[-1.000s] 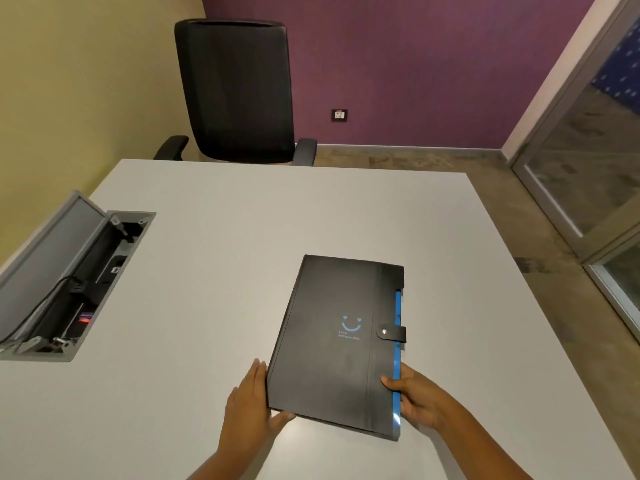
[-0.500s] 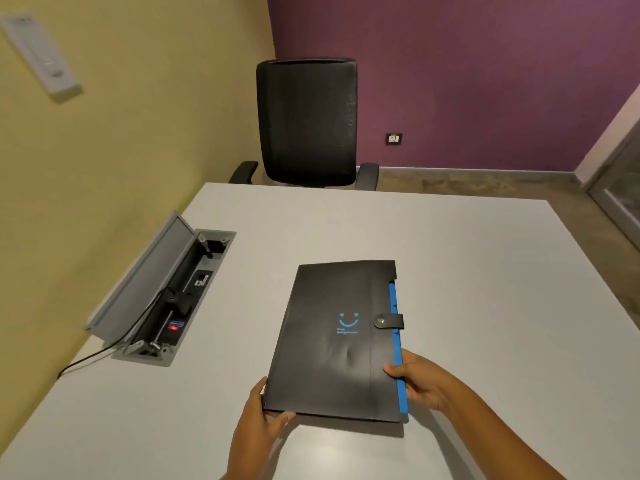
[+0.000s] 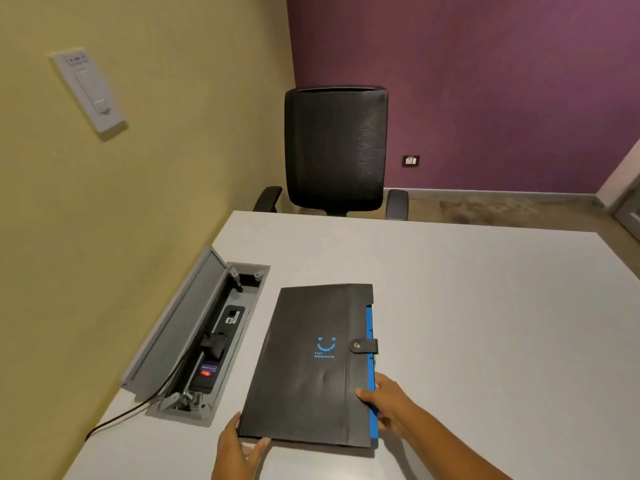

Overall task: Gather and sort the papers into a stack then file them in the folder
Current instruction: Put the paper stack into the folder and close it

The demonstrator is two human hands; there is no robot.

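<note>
Right of the right hand's fingers (image 3: pixel 363 393), the white bench (image 3: pixel 485 323) lies flat and bare to its far edge, giving open passage. Directly ahead of both sets of fingers the closed black folder (image 3: pixel 311 368) covers the surface. Left of the left hand's fingers (image 3: pixel 232 424), just beside the folder, an open cable box (image 3: pixel 214 344) sinks into the bench; its raised grey lid (image 3: pixel 180 327) stands tilted as a wall, and a black cord (image 3: pixel 131 408) trails out, seemingly over the bench edge. Far ahead, a black chair (image 3: pixel 335 147) blocks the opposite side.
</note>
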